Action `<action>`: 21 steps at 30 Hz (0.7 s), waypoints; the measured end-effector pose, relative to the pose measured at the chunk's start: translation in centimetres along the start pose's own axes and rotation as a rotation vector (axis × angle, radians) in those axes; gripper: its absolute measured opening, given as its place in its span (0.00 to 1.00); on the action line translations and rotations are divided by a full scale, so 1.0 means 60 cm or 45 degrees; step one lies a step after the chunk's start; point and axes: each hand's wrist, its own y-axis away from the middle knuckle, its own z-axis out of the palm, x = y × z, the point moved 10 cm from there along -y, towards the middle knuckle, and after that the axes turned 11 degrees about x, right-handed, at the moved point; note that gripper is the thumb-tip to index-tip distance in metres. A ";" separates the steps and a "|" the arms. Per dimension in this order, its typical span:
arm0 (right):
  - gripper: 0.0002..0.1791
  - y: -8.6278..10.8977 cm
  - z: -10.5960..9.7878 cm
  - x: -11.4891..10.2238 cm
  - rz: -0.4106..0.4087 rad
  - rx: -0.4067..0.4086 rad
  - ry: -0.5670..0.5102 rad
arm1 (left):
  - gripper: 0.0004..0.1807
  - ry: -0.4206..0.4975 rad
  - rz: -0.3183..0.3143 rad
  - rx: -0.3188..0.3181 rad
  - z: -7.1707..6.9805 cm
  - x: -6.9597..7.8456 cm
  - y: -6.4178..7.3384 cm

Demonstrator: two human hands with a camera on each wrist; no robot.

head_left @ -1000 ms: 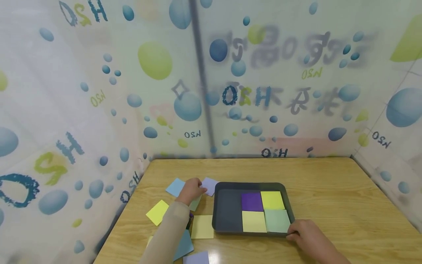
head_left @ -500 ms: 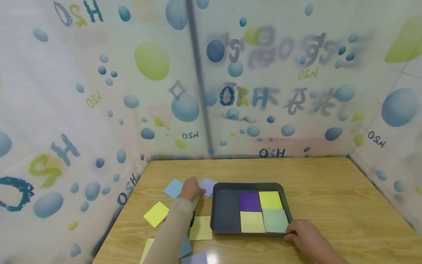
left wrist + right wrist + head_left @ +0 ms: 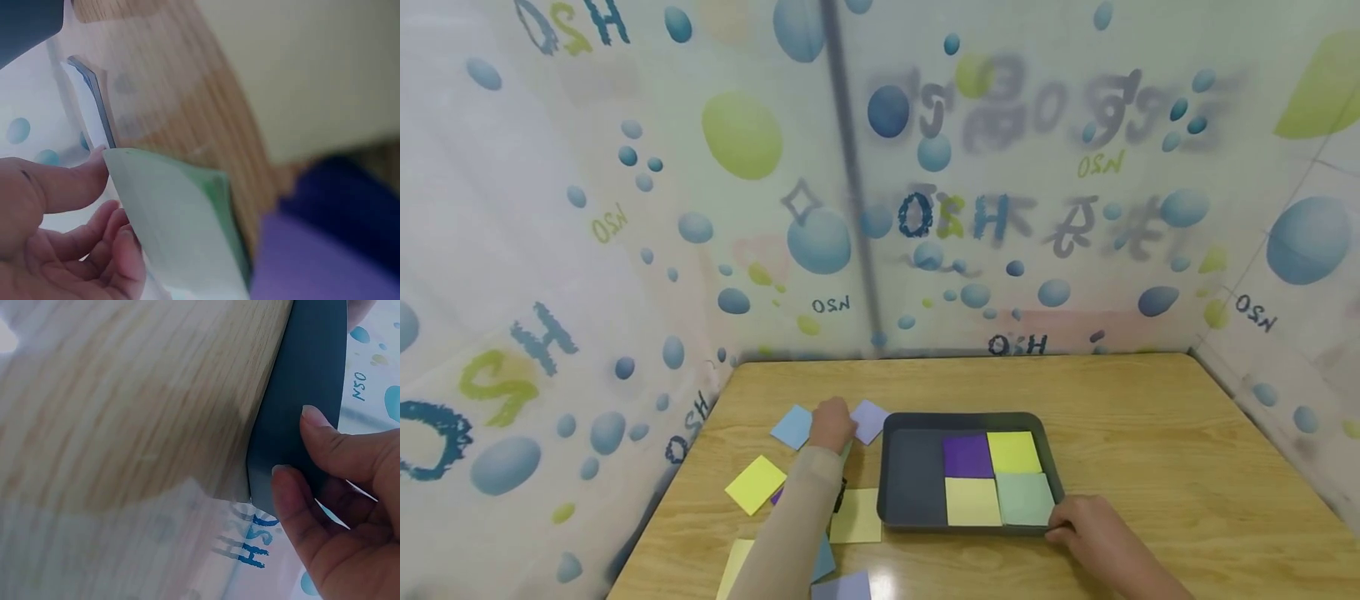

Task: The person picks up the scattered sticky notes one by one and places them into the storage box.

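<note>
In the left wrist view, my left hand grips the edge of a pale green sticky-note pad with thumb and curled fingers. From the head view, the left hand covers most of that pad, between a light blue pad and a lavender pad. My right hand holds the near right corner of a dark tray. Its thumb and fingers pinch the tray wall in the right wrist view. Purple, yellow, cream and green pads lie inside the tray's right part.
Left of the tray lie a yellow pad, a larger cream pad, a blue pad and another lavender pad. The left sleeve partly hides some of them. A patterned curtain stands behind the wooden table.
The left hand stays over the green pad, its fingers now less visible from above; less of the pad shows than a second ago. The right hand keeps hold of the tray. The head view shifts slightly.
</note>
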 end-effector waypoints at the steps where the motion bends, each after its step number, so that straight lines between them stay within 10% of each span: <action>1: 0.09 0.000 0.000 0.000 0.003 0.000 0.000 | 0.07 -0.002 -0.012 -0.007 0.001 -0.001 -0.001; 21: 0.07 0.000 0.001 0.004 -0.009 -0.019 -0.044 | 0.17 0.051 -0.025 0.011 0.010 -0.001 0.001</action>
